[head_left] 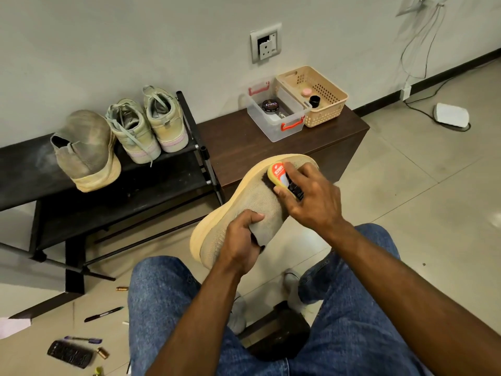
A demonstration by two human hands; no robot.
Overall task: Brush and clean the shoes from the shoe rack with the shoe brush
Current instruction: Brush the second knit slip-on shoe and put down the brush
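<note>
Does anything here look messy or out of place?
Yes. Small things lie scattered on the floor at lower left: a remote control, two pens and batteries. The wall socket looks damaged, with part of its faceplate missing. The shoe on the rack looks dusty.

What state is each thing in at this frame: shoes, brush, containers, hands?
Knit shoe: off the rack, tilted, held at the collar.
Shoe brush: bristles on the knit shoe.
Left hand: grips the shoe collar.
Right hand: holds the brush.
Grey shoe: on the shoe rack.
Laced pair: on the rack.
Clear box: lidless, polish tin inside.
Basket: open.
</note>
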